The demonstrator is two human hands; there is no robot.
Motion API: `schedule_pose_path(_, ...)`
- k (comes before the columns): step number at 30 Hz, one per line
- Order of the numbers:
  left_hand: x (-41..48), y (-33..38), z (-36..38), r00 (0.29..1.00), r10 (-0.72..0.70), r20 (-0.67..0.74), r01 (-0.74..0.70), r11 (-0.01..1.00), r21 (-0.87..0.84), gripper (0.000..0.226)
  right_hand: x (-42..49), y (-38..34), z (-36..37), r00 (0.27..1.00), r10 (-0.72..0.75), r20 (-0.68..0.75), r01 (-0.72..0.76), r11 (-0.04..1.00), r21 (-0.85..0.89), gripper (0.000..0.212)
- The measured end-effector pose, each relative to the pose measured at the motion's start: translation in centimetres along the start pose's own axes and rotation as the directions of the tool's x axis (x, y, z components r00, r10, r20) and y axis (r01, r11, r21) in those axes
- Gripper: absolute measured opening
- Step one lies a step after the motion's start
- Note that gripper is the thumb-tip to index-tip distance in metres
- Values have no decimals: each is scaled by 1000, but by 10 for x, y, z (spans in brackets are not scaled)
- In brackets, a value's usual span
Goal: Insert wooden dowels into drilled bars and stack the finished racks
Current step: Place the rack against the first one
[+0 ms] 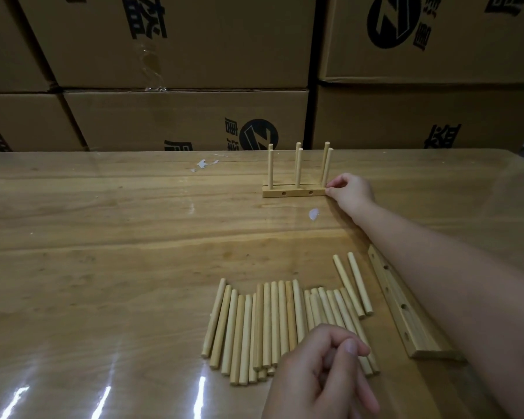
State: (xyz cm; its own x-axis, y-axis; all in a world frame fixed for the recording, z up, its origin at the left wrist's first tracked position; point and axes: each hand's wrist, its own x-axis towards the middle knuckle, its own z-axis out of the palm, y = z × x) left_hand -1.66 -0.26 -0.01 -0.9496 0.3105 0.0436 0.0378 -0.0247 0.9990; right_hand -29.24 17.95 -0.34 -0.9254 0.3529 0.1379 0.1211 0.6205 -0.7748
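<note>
Far across the table stand two finished racks [294, 192] back to back, each a short bar with three upright dowels. My right hand [350, 191] reaches out to them and pinches the right end of the front bar between thumb and fingers. Near me, several loose dowels [263, 325] lie side by side in a row. My left hand [324, 373] hovers over the right part of that row with its fingers curled and the thumb against them; I see nothing held in it. Drilled bars [403, 309] lie flat to the right of the dowels, partly under my right forearm.
The wooden table [118, 237] has a glossy clear cover with a few scraps of white paper [313, 213] on it. Stacked cardboard boxes [182, 116] form a wall right behind the table's far edge.
</note>
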Motion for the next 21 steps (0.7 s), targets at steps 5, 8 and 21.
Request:
schedule_pose_path(5, -1, -1, 2, 1000, 10, 0, -10, 1000, -11, 16, -3, 1, 4, 998, -52, -31, 50, 997, -58, 11)
schedule_pose_path(8, -1, -2, 2, 1000, 0, -4, 0, 1000, -19, 15, -3, -1, 5, 998, -46, -40, 43, 996, -77, 12)
schedule_pose_path(21, 1, -7, 0, 999, 37, -11, -37, 999, -14, 20, -10, -5, -5, 999, -30, 42, 32, 998, -54, 15)
